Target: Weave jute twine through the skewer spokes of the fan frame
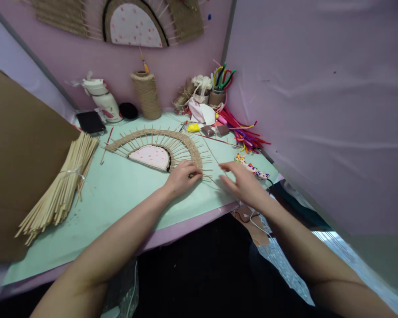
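Note:
A half-round fan of thin sticks (146, 132) lies on the table, with a band of jute twine woven through its spokes and a pink-dotted white half-circle (151, 157) at its centre. My left hand (183, 179) is closed on the fan's right end, thumb and fingers pinching the woven edge; part of the band is hidden beneath it. To the right, my right hand (242, 183) hovers near the stick tips with thumb and forefinger apart. A loose strand of twine (211, 152) runs down close to its fingertips; whether it touches them is unclear.
A bundle of sticks (61, 185) lies left beside a brown board (23, 154). Behind stand a bottle (104, 101), a twine spool (146, 97) and a cup of scissors (217, 97). Pipe cleaners (245, 132) and a flower-patterned glue gun (252, 168) lie right.

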{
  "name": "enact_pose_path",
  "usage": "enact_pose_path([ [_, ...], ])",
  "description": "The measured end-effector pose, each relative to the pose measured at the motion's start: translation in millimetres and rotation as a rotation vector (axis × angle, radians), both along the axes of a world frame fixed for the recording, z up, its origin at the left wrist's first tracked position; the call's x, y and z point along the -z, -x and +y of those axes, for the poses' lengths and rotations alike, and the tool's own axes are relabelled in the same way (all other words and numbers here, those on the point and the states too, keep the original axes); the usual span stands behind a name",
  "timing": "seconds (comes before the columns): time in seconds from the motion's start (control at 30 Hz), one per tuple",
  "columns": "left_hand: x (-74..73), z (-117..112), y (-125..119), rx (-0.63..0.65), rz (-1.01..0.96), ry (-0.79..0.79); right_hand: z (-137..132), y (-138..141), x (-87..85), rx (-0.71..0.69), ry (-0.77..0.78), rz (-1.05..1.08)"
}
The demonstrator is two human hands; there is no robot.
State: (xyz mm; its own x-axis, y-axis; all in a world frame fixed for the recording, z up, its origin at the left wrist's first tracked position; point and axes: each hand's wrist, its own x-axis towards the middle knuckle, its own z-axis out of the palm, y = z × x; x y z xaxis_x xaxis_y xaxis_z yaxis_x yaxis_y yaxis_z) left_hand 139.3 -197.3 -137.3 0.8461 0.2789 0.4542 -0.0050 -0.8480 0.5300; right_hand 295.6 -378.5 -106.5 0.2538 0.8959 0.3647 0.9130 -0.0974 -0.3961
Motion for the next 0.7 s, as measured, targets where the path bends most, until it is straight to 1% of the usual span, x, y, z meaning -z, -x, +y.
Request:
enact_pose_path([
  [0.03, 0.3, -1, -1, -0.015, 0.008, -0.005, 10, 10, 3.4, -0.046, 0.005, 0.069],
  [0.07, 0.8, -1, -1, -0.028, 0.019, -0.01, 19, 17, 7.8, -0.059, 0.001, 0.129],
  [0.13, 1.9, -2, -3, -0.047, 0.051, -0.021, 35, 25, 17.5, -0.039, -0.022, 0.24],
  [0.2, 3.0, -2, -5, -0.056, 0.088, -0.03, 44, 24, 24.8, -0.008, -0.056, 0.276],
  [0.3, 3.8, -3, -7, -0.066, 0.128, -0.037, 45, 17, 29.4, 0.009, -0.072, 0.163],
  [0.43, 2.4, -3, -8, -0.068, 0.163, -0.027, 44, 12, 32.5, 0.025, -0.04, 0.008],
  [0.57, 0.3, -1, -4, -0.019, 0.182, -0.013, 46, 13, 37.2, 0.047, -0.01, -0.036],
  [0.7, 2.1, 4, 4, 0.052, 0.166, -0.031, 50, 14, 37.1, 0.05, 0.003, -0.035],
])
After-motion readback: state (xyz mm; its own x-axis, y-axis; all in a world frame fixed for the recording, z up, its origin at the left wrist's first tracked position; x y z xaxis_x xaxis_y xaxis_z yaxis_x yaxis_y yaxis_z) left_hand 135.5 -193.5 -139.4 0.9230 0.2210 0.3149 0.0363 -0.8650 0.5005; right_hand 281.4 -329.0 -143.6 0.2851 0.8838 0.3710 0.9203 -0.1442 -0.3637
